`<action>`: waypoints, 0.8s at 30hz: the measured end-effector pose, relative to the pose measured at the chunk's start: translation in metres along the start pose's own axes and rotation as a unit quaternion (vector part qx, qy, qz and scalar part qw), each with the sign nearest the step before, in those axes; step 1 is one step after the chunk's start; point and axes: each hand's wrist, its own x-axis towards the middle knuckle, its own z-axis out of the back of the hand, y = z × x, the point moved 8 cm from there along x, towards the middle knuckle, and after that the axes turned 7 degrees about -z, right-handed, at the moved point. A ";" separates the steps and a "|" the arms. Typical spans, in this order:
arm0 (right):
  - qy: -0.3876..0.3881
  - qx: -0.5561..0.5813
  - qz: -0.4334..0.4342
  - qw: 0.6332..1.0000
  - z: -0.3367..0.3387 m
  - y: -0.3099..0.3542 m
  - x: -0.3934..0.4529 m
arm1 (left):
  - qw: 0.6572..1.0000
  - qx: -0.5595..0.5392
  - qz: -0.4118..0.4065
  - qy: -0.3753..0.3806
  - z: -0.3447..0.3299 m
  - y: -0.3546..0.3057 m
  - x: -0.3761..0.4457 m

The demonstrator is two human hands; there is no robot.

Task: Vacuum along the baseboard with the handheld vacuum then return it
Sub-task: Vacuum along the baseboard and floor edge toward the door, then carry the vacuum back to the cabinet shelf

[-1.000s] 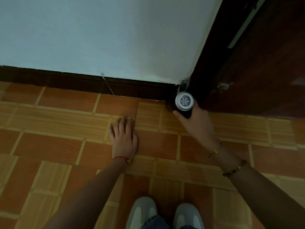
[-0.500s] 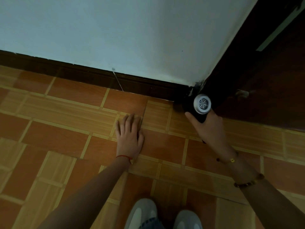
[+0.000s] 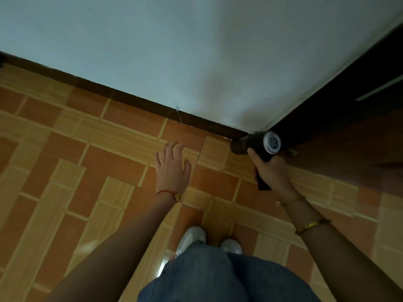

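Right hand (image 3: 271, 171) wrapped around the handheld vacuum (image 3: 257, 144), nozzle pointing left at the corner where dark baseboard (image 3: 130, 99) meets door (image 3: 349, 138). Left hand (image 3: 173, 168) spread, fingers apart, over the tiled floor (image 3: 65, 171).

Floor (image 3: 113, 149) is a brick-style mix of orange-red tiles and pale yellow striped ones. Wall (image 3: 174, 51) is a washed-out bluish white, baseboard (image 3: 135, 100) dark brown. Door (image 3: 349, 138) at right is deep reddish brown. Vacuum (image 3: 257, 144) is black with a silvery-white grille end. Blue jeans (image 3: 218, 275), white shoes (image 3: 192, 236), red string (image 3: 164, 191) on one wrist.
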 end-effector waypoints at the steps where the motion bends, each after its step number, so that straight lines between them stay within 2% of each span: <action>1: 0.009 0.012 -0.010 1.000 0.005 0.007 -0.010 | 1.000 -0.003 -0.002 0.003 0.013 -0.006 0.000; 8: 0.089 0.200 -0.039 0.975 0.051 0.081 -0.099 | 0.999 -0.017 -0.032 -0.003 0.129 -0.055 -0.010; 17: 0.182 0.231 -0.029 0.955 0.125 0.224 -0.251 | 0.996 -0.046 -0.076 -0.002 0.343 -0.142 -0.040; 24: 0.222 0.262 -0.028 0.939 0.181 0.332 -0.376 | 0.994 -0.059 -0.093 0.012 0.497 -0.194 -0.083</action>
